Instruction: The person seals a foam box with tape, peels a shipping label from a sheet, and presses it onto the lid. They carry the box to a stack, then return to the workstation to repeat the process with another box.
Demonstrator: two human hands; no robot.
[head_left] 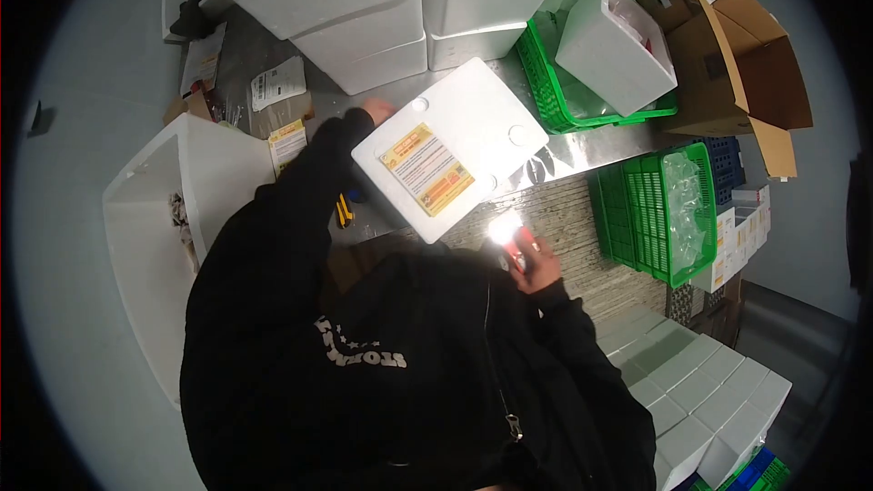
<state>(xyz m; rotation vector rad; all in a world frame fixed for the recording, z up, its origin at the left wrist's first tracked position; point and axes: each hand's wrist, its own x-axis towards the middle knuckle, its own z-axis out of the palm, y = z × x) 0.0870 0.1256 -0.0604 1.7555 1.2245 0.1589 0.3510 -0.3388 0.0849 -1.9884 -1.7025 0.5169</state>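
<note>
A white foam box point(482, 118) with a closed lid lies at an angle at the table's near edge, its front corner reaching toward my body. An orange-and-white printed leaflet point(427, 169) lies flat on its lid. My left hand point(377, 111) grips the box at its far left corner, with its fingers partly hidden. Close to my body, right of the box, my right hand point(540, 267) is closed around a red hand-held object point(518, 253). Strong white glare at its front end hides its exact kind.
Stacked white foam boxes point(359, 27) stand behind. Right of them, a green crate point(546, 82) holds another foam box point(614, 50). Cardboard boxes point(755, 64) and a second green crate point(650, 214) are farther right. A yellow cutter point(344, 210) lies left; a large open foam box point(150, 209) stands beyond.
</note>
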